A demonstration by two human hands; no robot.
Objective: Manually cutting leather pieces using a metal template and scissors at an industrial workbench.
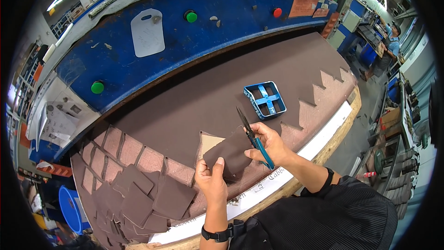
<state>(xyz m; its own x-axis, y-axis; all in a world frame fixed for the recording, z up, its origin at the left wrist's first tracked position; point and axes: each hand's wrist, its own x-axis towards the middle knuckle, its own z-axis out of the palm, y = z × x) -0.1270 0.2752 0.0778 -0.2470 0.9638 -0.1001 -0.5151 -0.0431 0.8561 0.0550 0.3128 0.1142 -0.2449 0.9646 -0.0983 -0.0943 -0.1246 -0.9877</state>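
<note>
My left hand [212, 179] pinches the lower left edge of a dark brown, leather-like cut piece [230, 153], thumb on top. My right hand [274, 144] is closed around scissors [250, 133] with dark pointed blades and teal handles; its fingers also touch the piece's right side. The blades point away from me, alongside the piece. Just beyond my right hand, a blue cutting die [266, 100] with a cross brace rests on the large brown sheet [194, 83]. Behind the held piece, a tan patch [210, 144] shows.
Several cut brown pieces [143, 194] lie heaped at the near left. A blue machine panel [185, 37] with green and red buttons spans the far side. A blue bin [71, 208] stands at the lower left. Another person [388, 48] works at the far right.
</note>
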